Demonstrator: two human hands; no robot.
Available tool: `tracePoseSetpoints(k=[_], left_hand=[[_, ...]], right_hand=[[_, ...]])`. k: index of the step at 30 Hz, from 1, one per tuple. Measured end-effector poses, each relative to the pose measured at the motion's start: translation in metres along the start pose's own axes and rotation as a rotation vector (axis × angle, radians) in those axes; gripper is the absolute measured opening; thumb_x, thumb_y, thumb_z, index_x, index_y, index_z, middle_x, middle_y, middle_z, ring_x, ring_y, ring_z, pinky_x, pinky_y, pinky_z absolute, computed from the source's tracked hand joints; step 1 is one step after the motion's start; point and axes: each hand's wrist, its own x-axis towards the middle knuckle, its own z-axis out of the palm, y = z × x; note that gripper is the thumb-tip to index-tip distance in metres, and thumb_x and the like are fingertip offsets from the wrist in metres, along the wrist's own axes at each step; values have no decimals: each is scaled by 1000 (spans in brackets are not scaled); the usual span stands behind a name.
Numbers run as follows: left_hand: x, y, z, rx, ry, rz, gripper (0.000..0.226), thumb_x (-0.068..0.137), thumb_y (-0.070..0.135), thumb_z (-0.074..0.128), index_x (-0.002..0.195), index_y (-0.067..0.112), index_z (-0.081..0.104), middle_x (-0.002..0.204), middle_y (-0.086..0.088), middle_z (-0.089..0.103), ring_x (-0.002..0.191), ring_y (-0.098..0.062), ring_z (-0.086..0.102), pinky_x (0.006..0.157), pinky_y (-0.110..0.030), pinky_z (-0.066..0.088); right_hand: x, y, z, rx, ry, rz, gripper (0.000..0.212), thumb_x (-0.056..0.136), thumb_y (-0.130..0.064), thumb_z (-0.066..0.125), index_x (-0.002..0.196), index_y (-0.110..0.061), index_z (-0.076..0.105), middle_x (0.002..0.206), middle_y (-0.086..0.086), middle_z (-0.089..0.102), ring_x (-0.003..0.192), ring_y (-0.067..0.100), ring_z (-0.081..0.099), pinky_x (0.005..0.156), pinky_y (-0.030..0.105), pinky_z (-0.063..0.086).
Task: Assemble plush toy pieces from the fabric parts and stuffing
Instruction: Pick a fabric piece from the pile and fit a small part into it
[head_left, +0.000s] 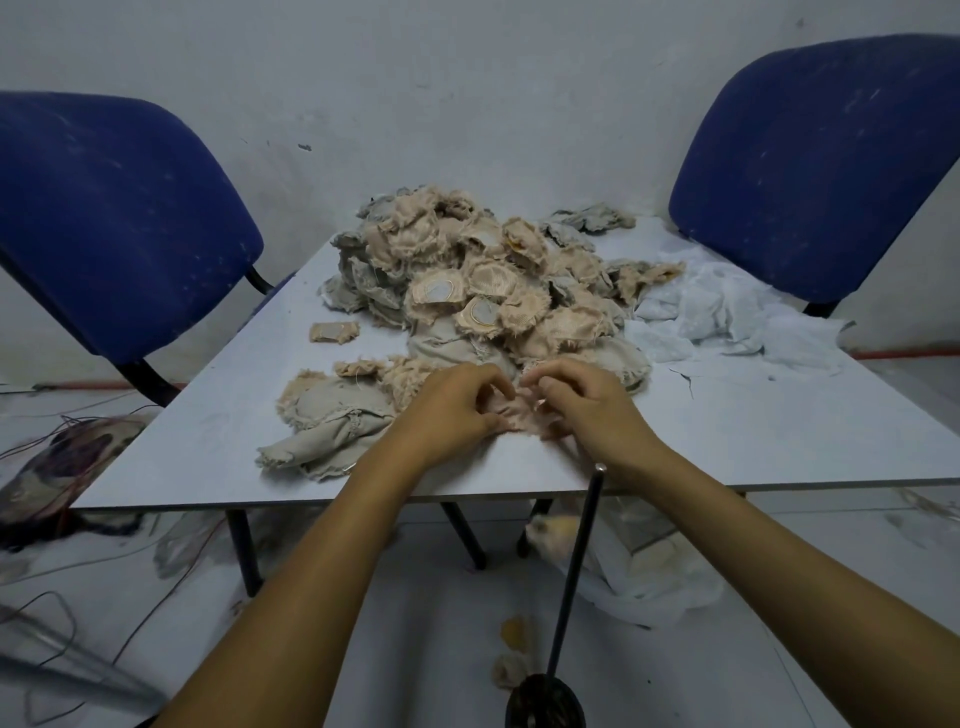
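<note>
While our left hand (451, 402) and right hand (582, 400) pinch the limp pink fabric piece (511, 415), we judge its frayed edges the best hold.

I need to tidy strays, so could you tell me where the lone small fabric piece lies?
In the head view, the small fabric piece lies alone on the table, just left of the big fabric pile, nearer the left blue chair.

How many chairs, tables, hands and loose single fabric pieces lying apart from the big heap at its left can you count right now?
Blue chairs: 2, left one and right one
Table: 1
Hands: 2, the left hand and right hand, both pinching a pinkish fabric piece
Small piece lying apart, left of the heap: 1
Total: 6
</note>
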Motion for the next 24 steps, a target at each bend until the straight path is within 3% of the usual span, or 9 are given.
tracePoseSetpoints(k=[2,5,8,10,13,16,19,22,24], left_hand=[[-1,-1,1,-100,7,-19,24,83,15,76,105,23,69,81,5,61,73,-8,55,64,-23,43],[-1,-1,1,-265,54,-24,24,84,7,74,95,28,68,77,10,61,67,4,57,63,-13,45],[1,2,-3,-503,91,-31,26,85,0,70,86,25,67,75,8,64,73,-7,63,68,-24,52],[2,5,-4,-515,84,-15,23,88,1,68,81,23,65,74,7,64,74,-12,61,71,-33,50],[1,10,-2,-498,32,-7,25,92,4,63,76,23,61,69,13,60,69,-6,55,69,-24,45],[-3,19,-1,-655,7,-43,24,98,7,56,77,19,59,65,10,54,62,-3,47,58,-17,39],[-9,31,-3,-850,-71,-34,23,99,23,53,81,10,58,75,-8,49,65,-9,44,60,-23,37],[-20,41,-10,-863,-218,37,26,93,37,62,83,13,62,74,5,59,68,-8,53,64,-24,41],[-28,47,-16,-807,-265,102,17,83,34,70,84,18,64,80,8,62,78,-10,57,70,-23,45]], right_hand=[[0,2,0,-349,-18,-112,15,98,-16,60,107,-24,69,102,-3,58,90,13,61,78,22,51],[1,1,-1,-516,-125,-205,37,92,-21,69,128,-22,62,112,-9,54,95,2,53,78,4,40],[-2,0,-4,-253,-149,-176,36,88,-17,74,122,-24,64,100,-15,63,81,-6,57,68,7,43],[-4,-2,-11,1,-204,-77,27,88,-13,74,113,-17,66,84,-14,65,69,0,60,58,16,47],[-5,-5,-24,99,-371,-28,25,86,-19,75,106,-7,65,82,-4,67,71,11,64,57,23,52],[-10,-10,-34,128,-487,7,29,82,-21,76,104,-5,68,88,8,65,79,20,63,64,28,56],[-15,-15,-42,216,-343,7,22,78,-25,76,94,-11,71,84,4,67,77,13,62,63,24,53],[-23,-24,-47,233,-254,-66,24,73,-36,77,89,-18,74,85,7,65,78,15,58,65,23,49],[-31,-31,-48,206,-209,-135,22,71,-38,77,84,-21,75,83,2,66,77,14,58,65,22,48]])
